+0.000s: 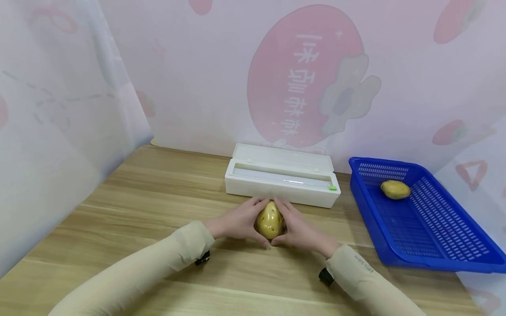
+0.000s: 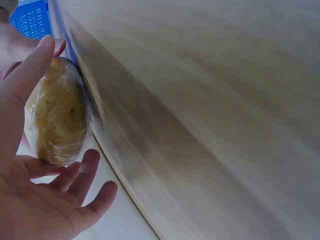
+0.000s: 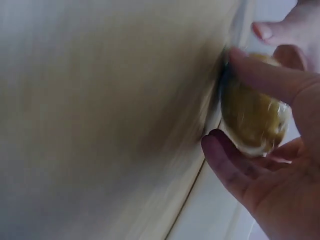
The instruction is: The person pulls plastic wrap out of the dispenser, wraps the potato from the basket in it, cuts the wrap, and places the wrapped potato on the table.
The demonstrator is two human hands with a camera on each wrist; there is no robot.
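Note:
Both hands hold one potato (image 1: 270, 220) between them, low over the wooden table. Clear cling film covers it, glossy and wrinkled in the left wrist view, where the potato (image 2: 61, 117) shows dark specks. My left hand (image 1: 242, 220) curves around its left side, fingers at the far end and thumb at the near end. On the opposite side my right hand (image 1: 301, 229) mirrors this, and the thumbs come close together at the front. In the right wrist view the potato (image 3: 252, 120) lies between thumb and fingers, slightly blurred.
Just beyond the hands stands a white cling film box (image 1: 282, 193), its lid (image 1: 282, 158) up and a green slider (image 1: 332, 188) at the right end. A blue basket (image 1: 373, 224) at the right contains another potato (image 1: 395, 189). Printed cloth hangs behind the wooden table (image 1: 158, 197).

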